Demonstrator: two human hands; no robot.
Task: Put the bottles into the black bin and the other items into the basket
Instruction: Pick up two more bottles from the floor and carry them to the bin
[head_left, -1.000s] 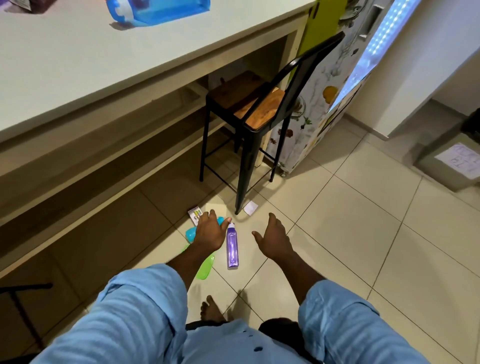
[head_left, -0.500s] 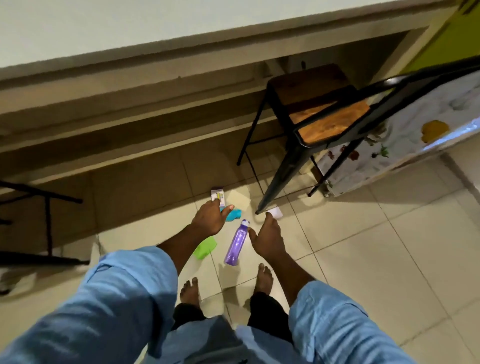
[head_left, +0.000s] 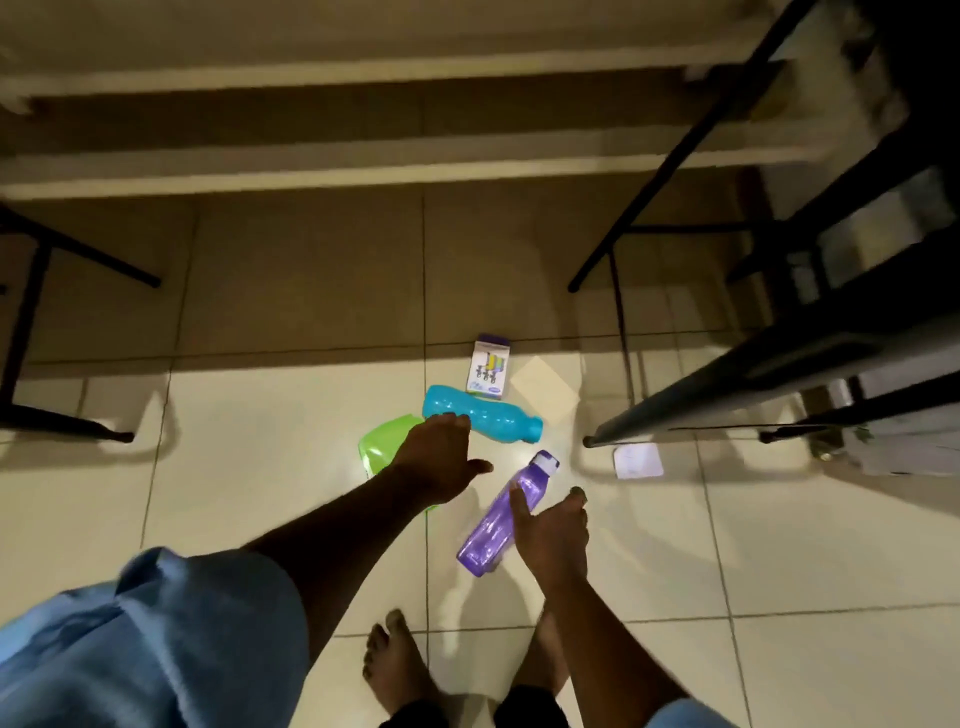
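Left hand (head_left: 436, 457) is being held spread wide over the floor, fingertips touching the teal bottle (head_left: 480, 413) lying on its side. Right hand (head_left: 551, 535) is being held open against the purple bottle (head_left: 501, 514), thumb resting on it, not closed around it. A green item (head_left: 382, 441) is lying partly hidden beneath the left hand. A small printed box (head_left: 488, 366) and a pale card (head_left: 543, 387) are lying just beyond the teal bottle, on the tiled floor (head_left: 779, 545).

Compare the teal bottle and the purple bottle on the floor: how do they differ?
The teal bottle has a matching teal cap; the purple bottle has a white one. The teal lies crosswise by the left hand, the purple diagonally by the right hand. Both lie on their sides on the tiles.
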